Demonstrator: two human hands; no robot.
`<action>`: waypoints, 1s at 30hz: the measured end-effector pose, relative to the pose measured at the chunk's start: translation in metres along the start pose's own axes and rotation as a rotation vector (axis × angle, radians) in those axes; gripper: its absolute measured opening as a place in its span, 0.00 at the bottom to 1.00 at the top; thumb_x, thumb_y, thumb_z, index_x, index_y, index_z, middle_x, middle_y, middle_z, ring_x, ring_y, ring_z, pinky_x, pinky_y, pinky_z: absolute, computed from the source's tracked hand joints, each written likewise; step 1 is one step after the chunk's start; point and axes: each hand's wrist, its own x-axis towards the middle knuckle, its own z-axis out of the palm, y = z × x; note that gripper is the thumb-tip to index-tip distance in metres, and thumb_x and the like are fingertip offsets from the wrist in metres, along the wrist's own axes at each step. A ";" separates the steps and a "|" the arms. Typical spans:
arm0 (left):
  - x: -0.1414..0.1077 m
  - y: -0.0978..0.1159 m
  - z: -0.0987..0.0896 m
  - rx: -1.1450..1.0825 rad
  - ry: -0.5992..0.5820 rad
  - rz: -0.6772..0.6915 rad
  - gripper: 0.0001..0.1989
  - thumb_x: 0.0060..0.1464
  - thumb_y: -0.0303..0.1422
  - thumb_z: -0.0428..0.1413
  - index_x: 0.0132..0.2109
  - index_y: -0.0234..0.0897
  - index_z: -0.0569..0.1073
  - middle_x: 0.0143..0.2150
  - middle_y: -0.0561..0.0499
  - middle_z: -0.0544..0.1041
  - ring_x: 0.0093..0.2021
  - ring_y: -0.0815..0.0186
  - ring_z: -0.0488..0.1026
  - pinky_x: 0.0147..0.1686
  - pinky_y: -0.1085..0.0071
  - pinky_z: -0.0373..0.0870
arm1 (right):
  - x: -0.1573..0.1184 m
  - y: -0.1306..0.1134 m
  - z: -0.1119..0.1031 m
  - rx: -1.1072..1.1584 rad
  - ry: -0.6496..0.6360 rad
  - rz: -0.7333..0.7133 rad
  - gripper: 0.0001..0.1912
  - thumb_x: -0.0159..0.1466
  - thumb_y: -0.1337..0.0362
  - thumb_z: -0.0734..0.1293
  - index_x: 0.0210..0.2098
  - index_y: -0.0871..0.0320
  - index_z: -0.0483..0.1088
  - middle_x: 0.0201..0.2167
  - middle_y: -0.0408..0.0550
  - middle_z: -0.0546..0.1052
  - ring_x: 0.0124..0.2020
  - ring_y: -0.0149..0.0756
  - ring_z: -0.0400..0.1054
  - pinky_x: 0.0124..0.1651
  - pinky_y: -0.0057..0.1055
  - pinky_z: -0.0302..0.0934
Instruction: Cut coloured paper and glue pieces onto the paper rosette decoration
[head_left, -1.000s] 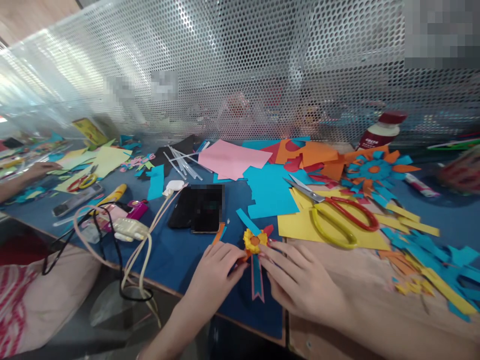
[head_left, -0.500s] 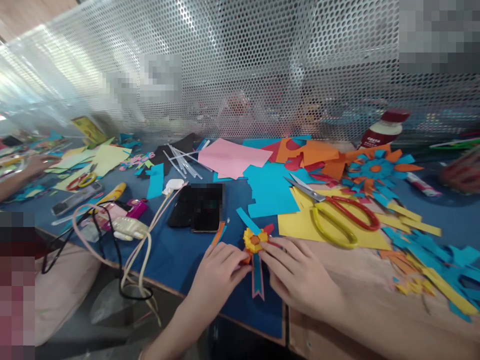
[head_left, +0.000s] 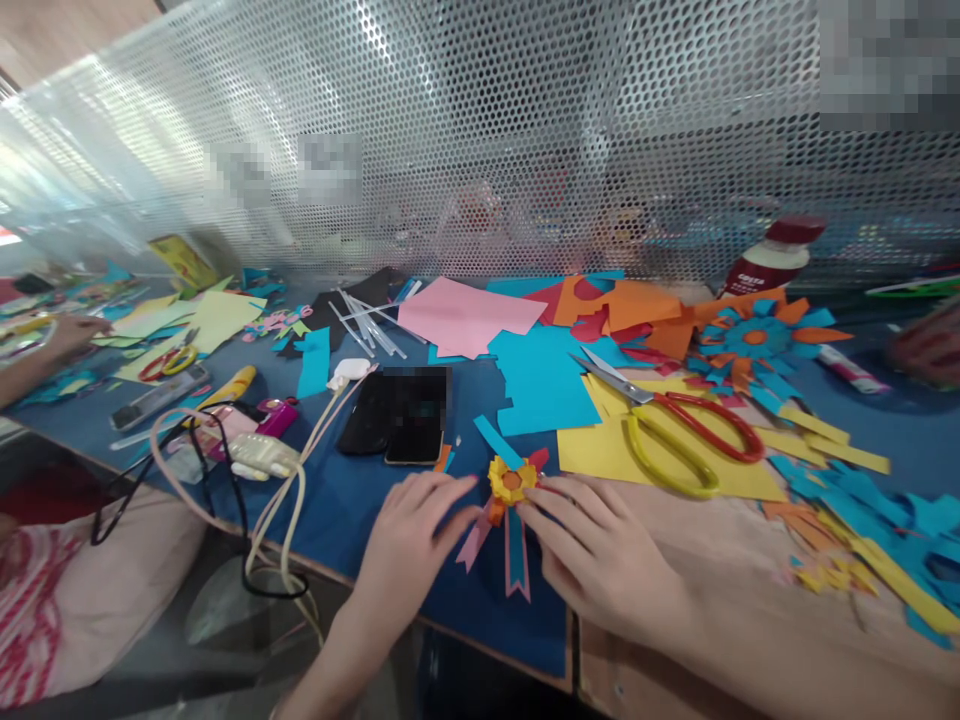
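Flower (head_left: 512,480) of paper at view's 6 o'clock, likely light, crushable, best pinched gently by outer edge, with left hand (head_left: 412,525) at its 8, thumb-forefinger parted, nothing visibly held, right hand (head_left: 604,535) loosely curled, fingertips at its 4, grip unclear.

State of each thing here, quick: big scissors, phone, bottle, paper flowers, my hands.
Large steel scissors with red and yellow handles: blades parted.
Black rectangular phone: face up, screen looks dark.
White-and-maroon bottle: dark red cap on.
Small yellow paper flower with orange centre: face up.
Blue-and-orange paper flower: petals spread.
Left hand: thumb and index finger parted.
Right hand: touching the yellow flower.
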 end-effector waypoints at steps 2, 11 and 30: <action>-0.002 -0.011 -0.005 0.051 0.058 -0.078 0.13 0.60 0.35 0.54 0.52 0.42 0.70 0.45 0.49 0.76 0.46 0.60 0.72 0.46 0.61 0.66 | 0.000 0.000 -0.001 0.007 0.016 -0.009 0.16 0.61 0.73 0.61 0.47 0.66 0.73 0.45 0.54 0.76 0.48 0.48 0.64 0.50 0.47 0.63; -0.008 -0.024 0.004 0.133 0.132 -0.170 0.12 0.57 0.34 0.58 0.48 0.40 0.72 0.44 0.49 0.79 0.43 0.59 0.74 0.46 0.61 0.69 | 0.002 -0.001 -0.001 -0.005 0.014 -0.005 0.15 0.62 0.72 0.61 0.45 0.65 0.74 0.43 0.53 0.77 0.48 0.46 0.65 0.50 0.45 0.63; 0.007 0.043 0.002 -0.941 0.042 -0.467 0.06 0.55 0.34 0.58 0.38 0.37 0.77 0.38 0.48 0.81 0.37 0.65 0.79 0.38 0.72 0.77 | 0.006 0.000 -0.004 0.239 0.262 0.202 0.13 0.61 0.71 0.68 0.46 0.58 0.66 0.39 0.50 0.75 0.41 0.36 0.69 0.42 0.34 0.66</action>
